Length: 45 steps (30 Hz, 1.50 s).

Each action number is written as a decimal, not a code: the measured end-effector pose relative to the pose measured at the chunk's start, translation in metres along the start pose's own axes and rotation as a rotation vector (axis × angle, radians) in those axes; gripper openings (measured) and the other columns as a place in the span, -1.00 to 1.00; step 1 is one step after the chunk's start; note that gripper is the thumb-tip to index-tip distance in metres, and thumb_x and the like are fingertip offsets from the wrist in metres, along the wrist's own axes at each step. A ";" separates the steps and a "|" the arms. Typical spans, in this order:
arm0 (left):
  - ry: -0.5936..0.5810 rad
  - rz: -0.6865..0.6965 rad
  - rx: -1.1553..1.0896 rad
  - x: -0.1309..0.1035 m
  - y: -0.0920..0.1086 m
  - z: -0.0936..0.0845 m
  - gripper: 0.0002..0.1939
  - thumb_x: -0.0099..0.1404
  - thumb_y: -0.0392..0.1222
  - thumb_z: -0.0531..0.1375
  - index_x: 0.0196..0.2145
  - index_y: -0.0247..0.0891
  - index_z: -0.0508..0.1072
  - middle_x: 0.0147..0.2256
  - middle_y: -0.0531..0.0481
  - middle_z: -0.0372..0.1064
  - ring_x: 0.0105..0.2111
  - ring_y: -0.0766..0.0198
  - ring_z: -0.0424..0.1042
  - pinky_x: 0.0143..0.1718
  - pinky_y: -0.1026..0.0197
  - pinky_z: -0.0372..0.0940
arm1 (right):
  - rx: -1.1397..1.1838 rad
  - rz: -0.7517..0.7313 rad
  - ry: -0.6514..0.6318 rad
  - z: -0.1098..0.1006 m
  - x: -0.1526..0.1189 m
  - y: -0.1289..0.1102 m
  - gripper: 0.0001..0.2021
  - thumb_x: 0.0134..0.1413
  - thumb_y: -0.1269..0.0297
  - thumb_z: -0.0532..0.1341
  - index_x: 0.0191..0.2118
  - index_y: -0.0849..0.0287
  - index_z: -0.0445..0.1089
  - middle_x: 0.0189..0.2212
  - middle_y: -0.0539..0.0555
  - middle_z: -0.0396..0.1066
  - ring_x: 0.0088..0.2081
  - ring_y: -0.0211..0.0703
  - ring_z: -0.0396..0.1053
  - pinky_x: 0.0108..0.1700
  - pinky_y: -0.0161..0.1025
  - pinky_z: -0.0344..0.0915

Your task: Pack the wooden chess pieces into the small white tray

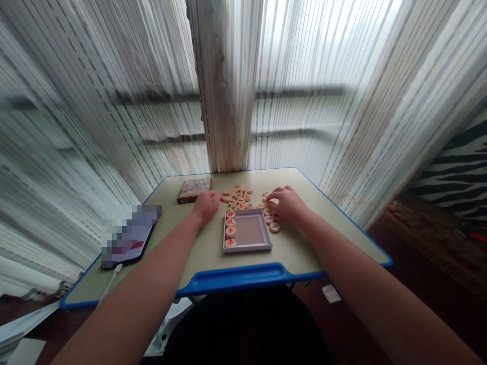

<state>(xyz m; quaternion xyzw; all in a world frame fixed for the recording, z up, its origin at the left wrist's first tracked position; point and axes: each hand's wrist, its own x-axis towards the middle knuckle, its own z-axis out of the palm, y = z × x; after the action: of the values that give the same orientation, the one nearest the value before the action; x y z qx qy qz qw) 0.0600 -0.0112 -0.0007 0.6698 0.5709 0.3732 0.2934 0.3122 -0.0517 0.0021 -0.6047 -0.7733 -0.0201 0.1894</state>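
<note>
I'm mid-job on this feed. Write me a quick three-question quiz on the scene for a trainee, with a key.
1. What colour edges the table: A red, B blue, C white?
2. True or false: the left hand is nearer the brown box than the right hand is.
3. Fill in: the open tray holds ____ round pieces, in a column along its left wall.
Key: 1 B; 2 true; 3 four.

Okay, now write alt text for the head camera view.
A person's right hand is at loose, round xiangqi pieces on a blue-edged table, the left hand beside them. In a shallow tray, four red-marked pieces line the left side. A flat box lies near the left hand, a partly pixelated tablet farther left; curtains hang behind.
</note>
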 end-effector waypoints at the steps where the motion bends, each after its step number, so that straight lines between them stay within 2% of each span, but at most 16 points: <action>1: -0.021 0.057 0.047 -0.001 -0.002 0.002 -0.78 0.05 -0.19 0.03 -0.56 -0.31 0.42 -0.75 0.13 0.15 -0.72 0.40 0.12 -0.63 0.32 0.02 | -0.016 0.020 -0.011 0.000 0.000 0.000 -0.78 0.03 0.27 0.14 -0.28 0.10 0.53 -0.22 0.10 0.45 -0.22 -0.10 0.26 -0.09 -0.21 0.13; 2: -0.038 0.093 0.049 -0.002 -0.004 0.003 -0.77 0.05 -0.18 0.03 -0.55 -0.31 0.44 -0.74 0.13 0.16 -0.71 0.40 0.12 -0.63 0.32 0.02 | -0.029 0.037 -0.017 -0.001 0.000 0.000 -0.77 0.03 0.25 0.13 -0.28 0.10 0.53 -0.23 0.10 0.46 -0.23 -0.10 0.26 -0.10 -0.21 0.13; 8: -0.162 0.103 -0.055 -0.009 -0.004 0.007 -0.74 0.04 -0.13 0.03 -0.54 -0.32 0.44 -0.72 0.13 0.18 -0.70 0.40 0.12 -0.60 0.31 0.06 | -0.047 0.094 -0.060 -0.006 0.000 -0.002 -0.76 -0.01 0.25 0.12 -0.31 0.12 0.53 -0.33 0.08 0.50 -0.26 -0.07 0.26 -0.19 -0.21 0.13; 18: -0.186 0.076 -0.080 -0.012 -0.003 0.005 -0.72 -0.01 -0.13 0.05 -0.59 -0.35 0.47 -0.79 0.15 0.09 -0.73 0.42 0.02 -0.64 0.31 -0.03 | 0.080 0.189 -0.074 -0.004 0.000 -0.002 -0.78 -0.05 0.17 0.19 -0.32 0.11 0.53 -0.39 0.06 0.51 -0.16 0.01 0.27 -0.14 -0.15 0.18; 21: -0.168 0.082 -0.045 -0.013 -0.003 0.005 -0.72 -0.02 -0.13 0.06 -0.58 -0.36 0.49 -0.80 0.15 0.07 -0.73 0.42 0.02 -0.64 0.31 -0.04 | 0.169 0.185 -0.001 -0.004 0.002 -0.002 -0.80 -0.08 0.22 0.24 -0.29 0.11 0.51 -0.34 0.04 0.52 -0.17 -0.03 0.31 -0.11 -0.12 0.21; 23: -0.163 0.098 -0.037 -0.013 -0.003 0.005 -0.72 -0.02 -0.13 0.06 -0.59 -0.36 0.49 -0.81 0.16 0.06 -0.72 0.42 0.02 -0.64 0.31 -0.04 | 0.287 0.148 0.097 -0.004 0.002 -0.005 -0.81 -0.07 0.23 0.24 -0.29 0.12 0.51 -0.34 0.05 0.51 -0.21 -0.08 0.35 -0.11 -0.11 0.24; 25: -0.165 0.104 -0.040 -0.012 -0.004 0.005 -0.72 -0.02 -0.12 0.06 -0.59 -0.36 0.49 -0.81 0.16 0.06 -0.73 0.42 0.02 -0.63 0.31 -0.05 | 0.477 0.102 0.198 -0.005 0.000 -0.013 -0.80 -0.06 0.19 0.25 -0.29 0.13 0.50 -0.36 0.06 0.49 -0.28 -0.13 0.38 -0.15 -0.12 0.29; 27: -0.168 0.110 -0.030 -0.011 -0.004 0.004 -0.72 -0.02 -0.12 0.06 -0.60 -0.36 0.48 -0.81 0.16 0.04 -0.73 0.42 0.01 -0.63 0.30 -0.05 | 0.704 0.055 0.247 -0.007 -0.004 -0.024 -0.77 -0.10 0.15 0.28 -0.31 0.16 0.49 -0.37 0.08 0.48 -0.32 -0.14 0.41 -0.20 -0.14 0.34; 30: -0.167 0.118 0.005 -0.011 -0.003 0.004 -0.73 -0.03 -0.12 0.07 -0.61 -0.36 0.48 -0.80 0.17 0.02 -0.71 0.42 0.01 -0.61 0.30 -0.04 | 0.966 -0.033 0.192 -0.011 -0.012 -0.044 -0.76 -0.18 0.11 0.33 -0.39 0.17 0.50 -0.35 0.09 0.46 -0.30 -0.13 0.44 -0.20 -0.15 0.38; 32: -0.166 0.121 0.018 -0.011 -0.002 0.004 -0.73 -0.03 -0.12 0.08 -0.61 -0.36 0.47 -0.80 0.16 0.02 -0.69 0.42 0.02 -0.59 0.29 -0.04 | 1.068 -0.020 0.146 -0.015 -0.016 -0.054 -0.77 -0.22 0.13 0.35 -0.42 0.17 0.51 -0.27 0.10 0.47 -0.27 -0.13 0.45 -0.17 -0.15 0.39; 35: -0.175 0.130 0.025 -0.011 -0.001 0.004 -0.73 -0.03 -0.12 0.08 -0.62 -0.36 0.47 -0.79 0.16 0.01 -0.69 0.41 0.01 -0.59 0.29 -0.05 | 1.168 0.138 0.068 -0.019 -0.018 -0.058 -0.79 -0.21 0.23 0.35 -0.36 0.18 0.52 -0.27 0.10 0.51 -0.24 -0.13 0.45 -0.10 -0.11 0.37; 38: -0.184 0.161 0.045 -0.010 -0.002 0.005 -0.73 -0.03 -0.12 0.07 -0.61 -0.36 0.47 -0.77 0.15 0.04 -0.67 0.40 0.03 -0.59 0.28 -0.05 | 1.279 0.314 0.012 -0.021 -0.015 -0.050 -0.78 -0.16 0.38 0.31 -0.26 0.20 0.50 -0.34 0.10 0.53 -0.22 -0.14 0.47 -0.04 -0.11 0.34; 40: -0.187 0.167 0.047 -0.010 -0.002 0.005 -0.73 -0.03 -0.12 0.07 -0.60 -0.36 0.48 -0.76 0.14 0.07 -0.66 0.40 0.05 -0.59 0.29 -0.04 | 1.340 0.375 0.000 -0.021 -0.012 -0.043 -0.76 -0.15 0.46 0.28 -0.25 0.22 0.48 -0.34 0.12 0.54 -0.20 -0.14 0.47 -0.03 -0.13 0.34; 43: -0.195 0.124 0.012 -0.010 -0.002 0.005 -0.73 -0.03 -0.12 0.06 -0.59 -0.35 0.47 -0.78 0.14 0.06 -0.68 0.40 0.04 -0.60 0.30 -0.03 | 1.277 0.377 -0.034 -0.021 -0.012 -0.037 -0.74 -0.13 0.47 0.26 -0.21 0.22 0.46 -0.32 0.13 0.53 -0.22 -0.15 0.47 -0.09 -0.18 0.37; 45: -0.192 0.127 0.022 -0.011 -0.002 0.005 -0.73 -0.03 -0.12 0.07 -0.61 -0.35 0.45 -0.77 0.14 0.06 -0.69 0.41 0.03 -0.60 0.30 -0.03 | 1.103 0.284 -0.059 -0.021 -0.015 -0.038 -0.76 -0.10 0.41 0.26 -0.22 0.21 0.48 -0.33 0.12 0.53 -0.27 -0.16 0.46 -0.17 -0.20 0.38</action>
<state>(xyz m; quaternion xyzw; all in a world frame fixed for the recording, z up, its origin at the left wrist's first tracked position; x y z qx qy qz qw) 0.0620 -0.0218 -0.0067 0.7406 0.5006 0.3190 0.3149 0.2845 -0.0812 0.0242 -0.5146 -0.5854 0.4294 0.4562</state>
